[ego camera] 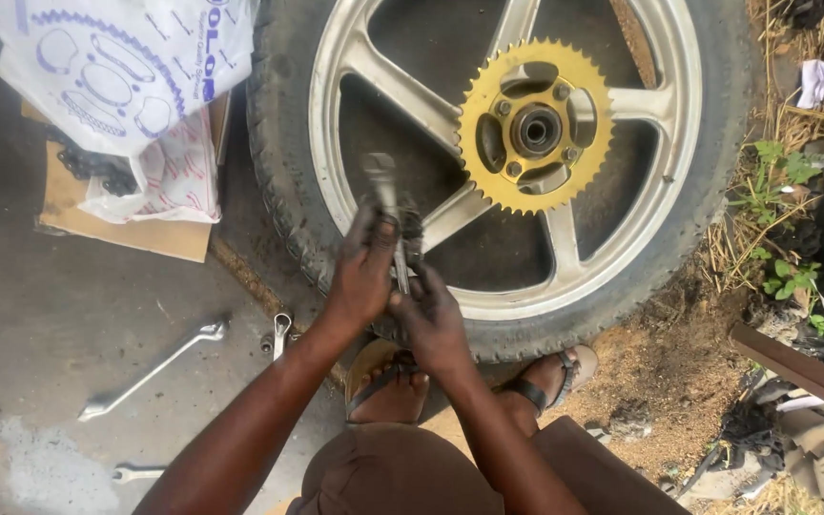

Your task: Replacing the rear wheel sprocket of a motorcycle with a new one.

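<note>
left hand [362, 272]: fingers curling around a blurred grey metal tool [385, 205], gripping it upright over the wheel rim; exact tool type not readable, top end is motion-smeared.
right hand [431, 319]: fingers closing on the lower end of the same tool, just beside the left hand, the two touching at the thumbs.
tool position: sitting in front of the lower-left spoke, between both hands, above the tyre's near edge.
wheel: silver five-spoke alloy motorcycle wheel [665, 181] lying flat on the ground, black rubber tyre [274, 162] still on it.
sprocket: gold toothed metal sprocket [488, 186] sitting bolted on the hub, well apart from the hands, up and right of them.
feet: brown strap sandals [388, 381] planted just beside the tyre's near edge.
floor left: long silver double-ended spanner [150, 372] lying on grey concrete; a shorter silver spanner [281, 334] lying near the tyre.
top left: white printed plastic bag [116, 67] resting on a brown cardboard sheet [126, 234].
right side: dry grass and green weeds [784, 219] edging the dirt.
</note>
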